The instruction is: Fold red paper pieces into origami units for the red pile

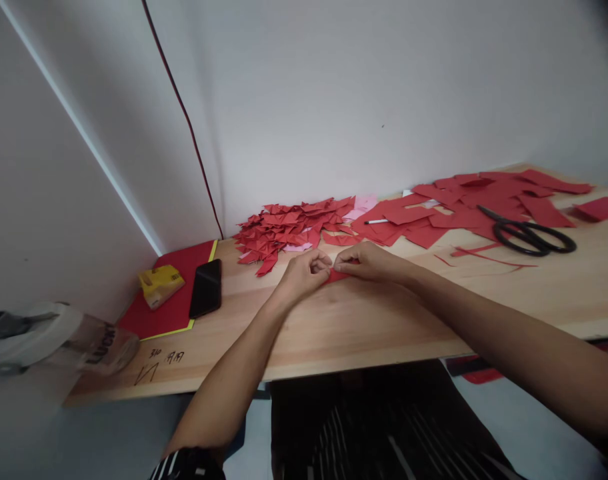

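Note:
A small red paper piece (337, 275) lies on the wooden table (364, 313) between both my hands. My left hand (304, 272) pinches its left end with curled fingers. My right hand (367, 261) presses and grips its right end, fingers closed over it. Most of the paper is hidden under my fingers. Just behind my hands lies a heap of folded red paper pieces (289, 230).
Flat red paper sheets (474, 207) spread over the right back of the table, with black scissors (531, 233) and a white pen (377, 221) on them. At left a black phone (207, 288) and a yellow pack (160, 284) rest on a red mat (177, 310). A white wall rises behind.

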Tool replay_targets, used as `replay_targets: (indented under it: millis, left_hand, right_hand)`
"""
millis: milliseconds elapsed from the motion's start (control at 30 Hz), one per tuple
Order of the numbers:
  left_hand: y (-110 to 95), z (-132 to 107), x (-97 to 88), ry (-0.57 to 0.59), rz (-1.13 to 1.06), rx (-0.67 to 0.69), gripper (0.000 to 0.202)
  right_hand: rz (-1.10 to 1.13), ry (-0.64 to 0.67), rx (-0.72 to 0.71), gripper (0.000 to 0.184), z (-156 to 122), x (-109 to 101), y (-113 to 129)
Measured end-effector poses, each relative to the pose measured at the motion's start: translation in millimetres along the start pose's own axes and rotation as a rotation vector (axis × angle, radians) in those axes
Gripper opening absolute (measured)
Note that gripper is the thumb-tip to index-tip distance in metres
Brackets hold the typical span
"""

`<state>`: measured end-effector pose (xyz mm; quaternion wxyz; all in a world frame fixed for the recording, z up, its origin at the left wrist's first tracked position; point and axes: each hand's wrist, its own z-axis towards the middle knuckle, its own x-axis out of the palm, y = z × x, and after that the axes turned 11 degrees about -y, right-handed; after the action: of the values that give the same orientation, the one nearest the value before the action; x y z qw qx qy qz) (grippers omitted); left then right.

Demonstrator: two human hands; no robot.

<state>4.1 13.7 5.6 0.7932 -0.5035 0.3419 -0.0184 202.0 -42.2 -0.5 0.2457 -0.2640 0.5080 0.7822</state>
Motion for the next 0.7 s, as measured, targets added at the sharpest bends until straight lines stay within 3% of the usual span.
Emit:
replay_targets:
  millis: [233,500,700]
  left_hand:
    - [5,0,5.4,-0.067,0.126,0.048,0.005]
    - [9,0,9.0,-0.227,0.57,0.463,0.01]
    - [10,-5,16.5,-0.155,0.742,0.431,0.013]
  right_hand:
    - [-0.024,-0.086,-0.061,0.02,-1,7,4]
    - [-0.143,-0.266,-0.168,0.017,5,14,3]
    - [-0.333,-0.148,-0.194,0.022,2,18,-1]
